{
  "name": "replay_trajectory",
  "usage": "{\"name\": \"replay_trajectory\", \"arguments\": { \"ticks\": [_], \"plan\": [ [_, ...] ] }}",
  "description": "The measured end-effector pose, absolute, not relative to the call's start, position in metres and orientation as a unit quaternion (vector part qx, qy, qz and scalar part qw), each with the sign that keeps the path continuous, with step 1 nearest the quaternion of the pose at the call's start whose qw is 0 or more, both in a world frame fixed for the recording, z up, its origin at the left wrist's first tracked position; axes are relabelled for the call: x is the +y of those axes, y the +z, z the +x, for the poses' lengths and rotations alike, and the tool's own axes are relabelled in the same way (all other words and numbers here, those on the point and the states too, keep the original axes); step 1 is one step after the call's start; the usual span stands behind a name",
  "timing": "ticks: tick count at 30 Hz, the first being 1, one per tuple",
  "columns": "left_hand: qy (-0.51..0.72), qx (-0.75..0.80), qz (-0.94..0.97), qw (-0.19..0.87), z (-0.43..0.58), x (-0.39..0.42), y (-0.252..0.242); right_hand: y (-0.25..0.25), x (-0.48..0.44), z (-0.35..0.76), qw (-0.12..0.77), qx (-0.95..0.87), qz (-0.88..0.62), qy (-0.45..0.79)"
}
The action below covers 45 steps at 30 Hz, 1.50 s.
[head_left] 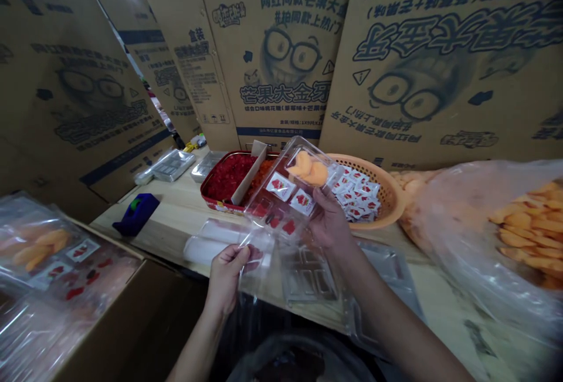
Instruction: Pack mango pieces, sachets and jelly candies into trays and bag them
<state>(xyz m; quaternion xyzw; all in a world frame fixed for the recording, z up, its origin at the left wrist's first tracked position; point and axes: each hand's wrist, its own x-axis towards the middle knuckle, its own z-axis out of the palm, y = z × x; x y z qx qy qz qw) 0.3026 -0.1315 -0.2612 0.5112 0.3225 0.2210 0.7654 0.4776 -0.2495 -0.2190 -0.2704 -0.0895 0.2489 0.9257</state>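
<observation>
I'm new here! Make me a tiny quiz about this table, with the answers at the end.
1. True or false: the right hand holds up a clear plastic tray with orange slices in it.
2. Which holds lots of white sachets: the round orange basket or the red tray?
3. Fill in the blank: the big see-through bag on the right is full of ___ pieces.

Key: 1. True. 2. The round orange basket. 3. Orange.

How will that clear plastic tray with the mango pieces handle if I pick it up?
The clear plastic tray looks light and fairly stiff: the right hand holds it from one side without sagging. Its glossy walls may feel slippery, and the mango pieces could shift if tilted.
</observation>
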Motion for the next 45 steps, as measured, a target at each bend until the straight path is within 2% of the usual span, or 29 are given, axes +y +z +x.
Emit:
{"name": "replay_trajectory", "arguments": {
  "ticks": [5, 11, 21, 28, 35, 39, 45],
  "plan": [
    [0.238, 0.329, 0.516, 0.754, 0.301, -0.128, -0.259, -0.222, -0.252, 0.479, 0.909, -0.093, -0.294, 0.281],
    [0.147, 0.270, 0.580, 0.754, 0.302, -0.125, -0.243, -0.222, -0.244, 0.466, 0.874, -0.128, -0.350, 0.311],
    [0.182, 0.270, 0.440, 0.837, 0.320, -0.115, -0.233, -0.220, -0.245, 0.452, 0.805, -0.195, -0.393, 0.400],
    [0.129, 0.252, 0.414, 0.865, 0.313, -0.122, -0.242, -0.218, -0.242, 0.464, 0.855, -0.167, -0.416, 0.259],
    [0.121, 0.226, 0.402, 0.879, 0.317, -0.126, -0.242, -0.230, -0.244, 0.465, 0.752, -0.231, -0.558, 0.265],
    [0.148, 0.227, 0.395, 0.878, 0.322, -0.124, -0.241, -0.226, -0.251, 0.461, 0.673, -0.343, -0.624, 0.202],
    [0.163, 0.219, 0.414, 0.868, 0.324, -0.129, -0.232, -0.206, -0.260, 0.460, 0.568, -0.510, -0.633, 0.127]
  ]
}}
